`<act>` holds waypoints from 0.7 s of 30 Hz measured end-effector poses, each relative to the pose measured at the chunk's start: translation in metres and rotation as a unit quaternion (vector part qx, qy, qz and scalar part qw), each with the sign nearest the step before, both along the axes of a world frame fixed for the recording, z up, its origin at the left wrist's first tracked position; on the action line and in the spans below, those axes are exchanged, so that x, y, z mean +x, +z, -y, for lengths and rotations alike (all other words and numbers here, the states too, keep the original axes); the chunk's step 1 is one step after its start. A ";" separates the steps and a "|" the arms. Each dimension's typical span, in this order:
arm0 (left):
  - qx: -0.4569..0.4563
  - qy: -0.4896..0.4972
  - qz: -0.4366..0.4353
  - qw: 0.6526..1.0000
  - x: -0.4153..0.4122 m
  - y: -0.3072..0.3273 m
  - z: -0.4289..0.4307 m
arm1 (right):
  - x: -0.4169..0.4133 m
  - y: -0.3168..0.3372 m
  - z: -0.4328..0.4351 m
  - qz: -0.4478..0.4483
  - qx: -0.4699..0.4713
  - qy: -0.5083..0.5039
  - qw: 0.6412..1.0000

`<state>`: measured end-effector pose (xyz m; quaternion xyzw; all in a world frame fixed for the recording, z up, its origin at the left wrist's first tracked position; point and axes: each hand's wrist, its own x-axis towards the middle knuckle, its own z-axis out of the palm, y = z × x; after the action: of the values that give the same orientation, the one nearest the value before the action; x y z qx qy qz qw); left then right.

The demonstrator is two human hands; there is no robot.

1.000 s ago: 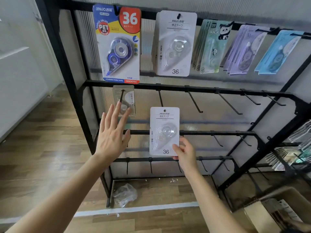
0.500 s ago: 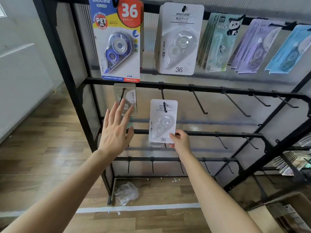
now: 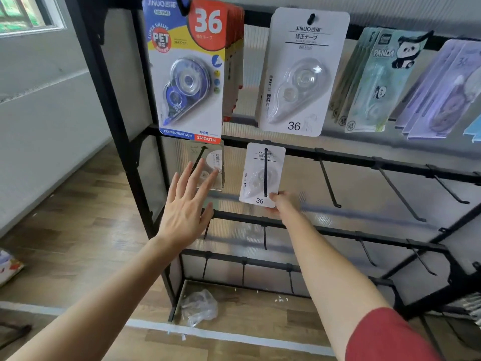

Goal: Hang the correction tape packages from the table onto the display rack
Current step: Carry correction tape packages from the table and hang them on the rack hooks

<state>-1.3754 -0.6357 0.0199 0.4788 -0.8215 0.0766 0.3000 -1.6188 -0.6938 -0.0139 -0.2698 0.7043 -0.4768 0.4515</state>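
The white pack (image 3: 261, 175) is threaded on a hook (image 3: 265, 178) of the rack's (image 3: 122, 142) second rail, the second hook from the left. The black prong runs down the front of the card from its hang hole, and its tip shows near the printed "36". The right hand (image 3: 279, 204) grasps the pack at its 5 o'clock corner, thumb and fingers pinching the card edge. The arm reaches in from 5 o'clock of the view, with a red sleeve (image 3: 390, 337) at its end.

The left hand (image 3: 187, 204) is released and holds nothing. Its fingers are straight and spread, pointing toward 1 o'clock, and the fingertips overlap a clear pack (image 3: 214, 162) that hangs on the next hook, at 9 o'clock of the white pack. Whether they touch it cannot be told.

On the top rail, at 12 o'clock of the hands, hang a blue pack (image 3: 187, 74) with more behind it and a large white pack (image 3: 302, 74). Further toward 2 o'clock come panda packs (image 3: 377, 82) and purple packs (image 3: 442, 92).

More hooks (image 3: 329, 183) stick out from the second rail at 3 o'clock of the white pack — others line the two rails below. A crumpled plastic bag (image 3: 199, 306) lies on the wood floor (image 3: 78, 230) at 6 o'clock, inside the rack's base — just beside its front left post.
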 end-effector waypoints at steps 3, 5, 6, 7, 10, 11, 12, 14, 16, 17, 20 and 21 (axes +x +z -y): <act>-0.001 0.002 -0.010 1.000 -0.002 0.000 -0.003 | -0.001 0.005 0.010 -0.004 0.031 -0.012 0.999; -0.002 0.002 -0.017 1.000 -0.002 0.001 -0.007 | -0.001 0.006 0.012 -0.036 0.045 -0.018 0.998; -0.001 0.001 -0.019 1.000 -0.002 0.002 -0.009 | 0.000 0.005 0.011 -0.055 0.049 -0.014 0.997; 0.002 0.002 -0.020 1.000 -0.001 0.003 -0.011 | 0.002 0.005 0.008 -0.072 0.054 -0.008 0.996; 0.017 0.002 -0.017 1.000 0.004 0.004 -0.019 | 0.009 0.005 -0.006 -0.104 0.067 -0.009 0.992; 0.022 0.003 -0.015 1.000 0.006 0.004 -0.023 | 0.011 0.004 -0.012 -0.111 0.059 -0.013 0.992; 0.028 0.003 -0.014 0.999 0.008 0.004 -0.026 | 0.014 0.002 -0.020 -0.123 0.050 -0.013 0.991; 0.042 0.005 -0.013 0.999 0.013 0.003 -0.034 | 0.020 0.001 -0.040 -0.175 0.046 0.019 0.983; 0.052 0.006 -0.010 0.999 0.016 -0.001 -0.042 | 0.027 -0.001 -0.062 -0.240 0.040 0.072 0.967; 0.056 0.007 -0.007 0.998 0.018 -0.004 -0.046 | 0.030 0.000 -0.073 -0.278 0.037 0.098 0.955; 0.071 0.008 0.006 0.997 0.021 -0.014 -0.062 | 0.042 0.006 -0.110 -0.406 0.035 0.149 0.901; 0.079 0.007 0.011 0.997 0.023 -0.017 -0.067 | 0.046 0.009 -0.123 -0.448 0.029 0.163 0.879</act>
<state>-1.3526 -0.5684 0.0027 0.5062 -0.8249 0.0187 0.2510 -1.5727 -0.5710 -0.0054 -0.5523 0.7908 -0.2041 0.1672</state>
